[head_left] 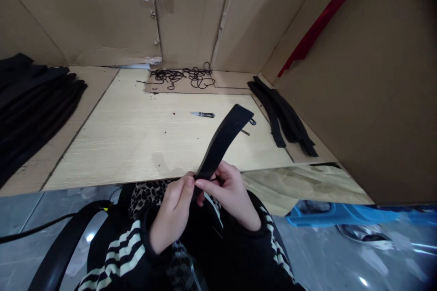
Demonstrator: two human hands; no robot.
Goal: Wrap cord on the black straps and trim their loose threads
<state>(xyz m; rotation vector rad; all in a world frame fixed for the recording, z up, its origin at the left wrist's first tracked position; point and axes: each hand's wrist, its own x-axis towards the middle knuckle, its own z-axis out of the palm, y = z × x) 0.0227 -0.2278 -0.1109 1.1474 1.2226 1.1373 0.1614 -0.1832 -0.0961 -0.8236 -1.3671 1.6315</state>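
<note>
A black strip [223, 138], wide and slightly curved, rises from my hands over the front edge of the table, its far end tilted up and to the right. My left hand [178, 202] pinches its lower end. On the other side, my right hand [228, 191] grips the same end, thumb close to the left thumb; its other fingers are partly behind the strip. Past the strip lies a pair of small thread snips [203, 114] on the pale board. Part of another dark tool [252, 122] shows from behind the strip.
Many black strips [30, 100] are piled on the left, with several more [283, 116] at the right. Tangled dark cord [184, 76] lies at the back. Cardboard walls [191, 13] enclose the table, and a red strip [324, 22] hangs on the right one.
</note>
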